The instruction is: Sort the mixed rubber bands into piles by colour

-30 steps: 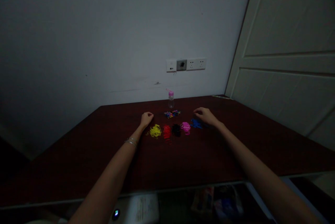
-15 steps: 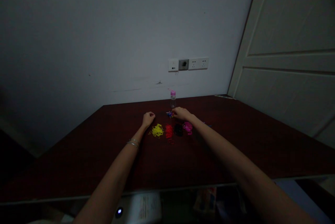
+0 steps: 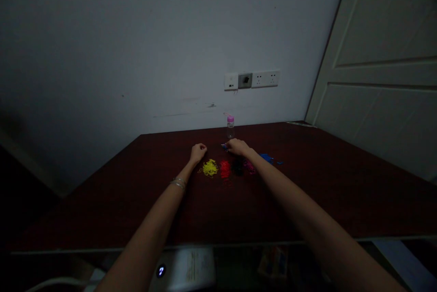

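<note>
Dim room, dark red-brown table (image 3: 211, 219). Mixed-color pile (image 3: 224, 146) sits in front of the pink-capped bottle (image 3: 231, 127), right hand (image 3: 237, 147) at it, fingers bent down; can't tell if they hold a piece. Best practice: fingertip pinch, wrist high, forearm clear of the pink pile (image 3: 250, 167). Black (image 3: 237, 166), red (image 3: 225, 169) and yellow piles (image 3: 210, 168) run leftward, blue pile (image 3: 266, 158) rightward. Left hand (image 3: 198, 152) rests loosely curled near yellow, contents unclear.
</note>
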A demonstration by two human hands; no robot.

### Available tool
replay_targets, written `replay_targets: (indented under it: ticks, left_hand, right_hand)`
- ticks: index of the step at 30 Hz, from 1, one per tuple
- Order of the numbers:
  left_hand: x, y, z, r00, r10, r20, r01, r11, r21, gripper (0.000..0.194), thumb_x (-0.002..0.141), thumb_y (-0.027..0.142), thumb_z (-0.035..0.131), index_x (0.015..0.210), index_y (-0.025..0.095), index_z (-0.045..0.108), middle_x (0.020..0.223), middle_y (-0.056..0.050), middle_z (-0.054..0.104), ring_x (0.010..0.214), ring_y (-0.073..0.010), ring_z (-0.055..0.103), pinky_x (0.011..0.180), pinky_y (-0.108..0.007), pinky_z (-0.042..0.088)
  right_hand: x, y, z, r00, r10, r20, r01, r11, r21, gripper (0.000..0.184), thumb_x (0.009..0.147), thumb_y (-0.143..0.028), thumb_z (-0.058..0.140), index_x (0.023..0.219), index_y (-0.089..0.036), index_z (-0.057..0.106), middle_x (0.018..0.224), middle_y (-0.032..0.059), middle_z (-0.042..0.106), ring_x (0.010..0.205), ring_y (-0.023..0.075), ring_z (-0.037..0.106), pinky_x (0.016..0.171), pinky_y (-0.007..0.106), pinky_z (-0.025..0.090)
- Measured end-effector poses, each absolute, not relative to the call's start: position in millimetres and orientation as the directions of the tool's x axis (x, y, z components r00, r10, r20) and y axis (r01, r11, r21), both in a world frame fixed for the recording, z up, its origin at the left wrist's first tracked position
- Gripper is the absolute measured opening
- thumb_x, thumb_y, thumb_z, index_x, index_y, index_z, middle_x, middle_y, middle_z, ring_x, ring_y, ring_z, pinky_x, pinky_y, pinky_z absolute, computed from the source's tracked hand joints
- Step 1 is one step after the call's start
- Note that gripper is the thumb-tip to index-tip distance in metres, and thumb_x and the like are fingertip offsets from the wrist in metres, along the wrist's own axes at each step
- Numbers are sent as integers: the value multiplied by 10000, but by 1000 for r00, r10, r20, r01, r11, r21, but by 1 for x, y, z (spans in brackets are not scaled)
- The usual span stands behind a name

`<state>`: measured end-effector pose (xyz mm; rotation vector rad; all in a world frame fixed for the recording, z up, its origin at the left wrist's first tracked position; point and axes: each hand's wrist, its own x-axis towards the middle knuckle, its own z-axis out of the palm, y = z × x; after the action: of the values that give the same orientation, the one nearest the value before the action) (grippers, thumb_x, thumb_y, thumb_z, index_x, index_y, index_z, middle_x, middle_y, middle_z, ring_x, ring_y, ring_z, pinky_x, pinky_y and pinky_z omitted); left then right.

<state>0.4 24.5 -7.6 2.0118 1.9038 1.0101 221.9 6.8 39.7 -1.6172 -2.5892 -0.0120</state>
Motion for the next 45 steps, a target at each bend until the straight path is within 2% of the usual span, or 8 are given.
replay_targets:
  ticks: [19, 23, 29, 34, 38, 45]
  left_hand:
    - [0, 25, -9, -51, 940, 337, 810, -158, 564, 200, 748, 173, 540, 843, 102, 701, 845, -94, 690, 769, -156, 614, 727, -226, 441]
    - [-2, 29, -11, -37, 936, 349, 818, -173, 548, 195, 741, 176, 544, 835, 115, 704, 852, -88, 692, 778, -157, 615, 746, -232, 441]
    - [-1, 28, -10, -53, 941, 335, 826, -147, 544, 202, 745, 191, 540, 835, 111, 703, 848, -94, 693, 772, -164, 618, 734, -233, 442]
    - [-1, 28, -10, -55, 940, 336, 825, -147, 546, 197, 744, 192, 540, 829, 116, 701, 841, -86, 693, 769, -157, 618, 732, -222, 441]
    - [-2, 30, -11, -50, 939, 339, 819, -156, 552, 193, 743, 186, 541, 828, 116, 700, 844, -86, 694, 773, -156, 618, 734, -221, 440]
    - [0, 25, -7, -55, 942, 331, 827, -143, 544, 189, 743, 182, 548, 832, 116, 701, 850, -89, 693, 774, -156, 617, 737, -221, 443]
  right_hand:
    - [252, 7, 50, -427, 878, 215, 876, 461, -140, 238, 807, -280, 529, 990, -246, 677, 1039, 43, 664, 945, 191, 601, 732, 230, 430]
    - [259, -3, 53, -455, 875, 163, 865, 478, -154, 221, 790, -272, 547, 956, -243, 691, 1022, 39, 669, 931, 184, 602, 715, 212, 419]
    - [260, -20, 55, -536, 844, 28, 824, 529, -203, 170, 750, -235, 585, 870, -196, 699, 854, 38, 693, 770, 153, 622, 607, 182, 394]
    - [260, -25, 56, -568, 823, -15, 804, 552, -222, 175, 745, -274, 609, 861, -185, 705, 848, 44, 695, 772, 153, 622, 623, 180, 406]
    - [263, -24, 55, -565, 825, -14, 802, 545, -245, 189, 751, -281, 601, 874, -190, 712, 847, 38, 701, 774, 154, 627, 663, 184, 425]
    - [290, -17, 49, -531, 845, 61, 777, 514, -363, 247, 792, -312, 534, 864, -162, 716, 827, 36, 705, 747, 152, 630, 674, 199, 437]
